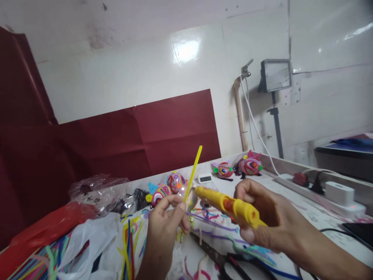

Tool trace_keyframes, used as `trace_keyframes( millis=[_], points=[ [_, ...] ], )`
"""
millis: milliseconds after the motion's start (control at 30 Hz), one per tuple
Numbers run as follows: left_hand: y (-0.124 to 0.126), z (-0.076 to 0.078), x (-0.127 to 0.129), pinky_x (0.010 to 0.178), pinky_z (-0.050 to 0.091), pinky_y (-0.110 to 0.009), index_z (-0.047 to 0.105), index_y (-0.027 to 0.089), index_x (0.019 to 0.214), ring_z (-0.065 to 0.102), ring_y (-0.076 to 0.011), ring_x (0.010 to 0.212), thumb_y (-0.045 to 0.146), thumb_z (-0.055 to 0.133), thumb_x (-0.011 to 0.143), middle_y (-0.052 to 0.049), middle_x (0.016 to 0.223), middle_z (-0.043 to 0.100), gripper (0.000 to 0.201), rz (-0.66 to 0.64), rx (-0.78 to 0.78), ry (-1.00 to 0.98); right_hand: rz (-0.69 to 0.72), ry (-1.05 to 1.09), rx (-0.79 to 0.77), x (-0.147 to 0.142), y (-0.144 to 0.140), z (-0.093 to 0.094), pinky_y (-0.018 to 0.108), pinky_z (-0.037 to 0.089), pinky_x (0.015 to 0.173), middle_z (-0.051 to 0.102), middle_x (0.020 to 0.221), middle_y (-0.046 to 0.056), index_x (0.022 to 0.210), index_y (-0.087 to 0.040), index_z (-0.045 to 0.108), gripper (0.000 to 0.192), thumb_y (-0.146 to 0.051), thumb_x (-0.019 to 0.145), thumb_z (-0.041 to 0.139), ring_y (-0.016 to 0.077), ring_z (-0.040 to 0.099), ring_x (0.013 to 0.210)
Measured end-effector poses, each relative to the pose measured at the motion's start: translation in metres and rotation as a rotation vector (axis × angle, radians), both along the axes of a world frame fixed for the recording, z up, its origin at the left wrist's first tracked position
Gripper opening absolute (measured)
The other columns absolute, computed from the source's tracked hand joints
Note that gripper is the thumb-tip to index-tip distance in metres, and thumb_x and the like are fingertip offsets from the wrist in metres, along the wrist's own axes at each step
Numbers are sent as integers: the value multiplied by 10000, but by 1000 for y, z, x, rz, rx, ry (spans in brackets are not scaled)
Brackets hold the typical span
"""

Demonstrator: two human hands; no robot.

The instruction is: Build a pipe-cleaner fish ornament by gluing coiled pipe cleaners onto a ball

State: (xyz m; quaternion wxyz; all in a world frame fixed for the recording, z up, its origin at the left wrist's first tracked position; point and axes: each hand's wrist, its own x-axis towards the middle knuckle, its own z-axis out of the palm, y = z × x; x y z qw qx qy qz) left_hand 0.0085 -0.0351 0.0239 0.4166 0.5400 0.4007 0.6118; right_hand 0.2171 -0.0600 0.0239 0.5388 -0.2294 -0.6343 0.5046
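Observation:
My left hand (164,229) is closed, thumb and fingers pinching a yellow pipe cleaner (194,167) that sticks up at a slant. Just behind these fingers is a clear, rounded plastic piece (183,190), partly hidden; whether the hand also holds it I cannot tell. My right hand (276,217) is wrapped round a yellow hot glue gun (225,203). Its nozzle points left, close to the pipe cleaner and the left fingertips. Below the hands, dark-handled scissors (214,254) lie among loose pipe cleaners (215,223) on the white table.
Colourful fish crafts (223,169) stand along the back edge near a small digital timer (205,178). Bundled pipe cleaners (43,256), a red bag (55,225) and clear plastic bags (99,192) lie left. At right are a power strip (314,194), cords and a dark phone-like device (359,231).

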Motion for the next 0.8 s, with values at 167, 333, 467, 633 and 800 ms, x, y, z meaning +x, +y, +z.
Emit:
trace_keyframes(
  millis=[167,333,467,633,800],
  points=[
    [-1,0,0,455,344,-184,563,164,775,449,-85,411,301,673,712,43,419,535,186,-2,0,-15,-10,7,6,1,2,2,176,337,500,524,715,-66,860,-238,433,425,-274,666,810,83,432,598],
    [-1,2,0,456,341,-188,570,165,770,447,-88,409,318,682,705,40,413,537,200,7,0,-10,-48,2,35,3,3,2,185,339,494,521,706,-60,866,-238,444,411,-297,670,800,91,440,588],
    [-2,2,1,467,357,-203,566,169,765,448,-95,408,306,686,697,40,412,535,196,1,-3,-20,-52,-1,51,4,5,1,195,337,484,510,679,-60,862,-239,450,413,-312,659,802,98,437,573],
    [-3,2,2,482,369,-192,558,169,769,450,-90,415,288,679,708,43,415,527,180,0,5,-43,-84,14,39,3,7,1,201,342,482,511,713,-44,851,-233,454,419,-333,647,805,103,432,586],
    [-3,4,-1,458,332,-163,556,163,786,455,-76,417,287,689,708,36,423,535,198,-33,-26,-77,-136,-26,88,8,11,1,218,370,524,526,754,-33,889,-237,448,405,-330,681,782,115,460,631]
  ],
)
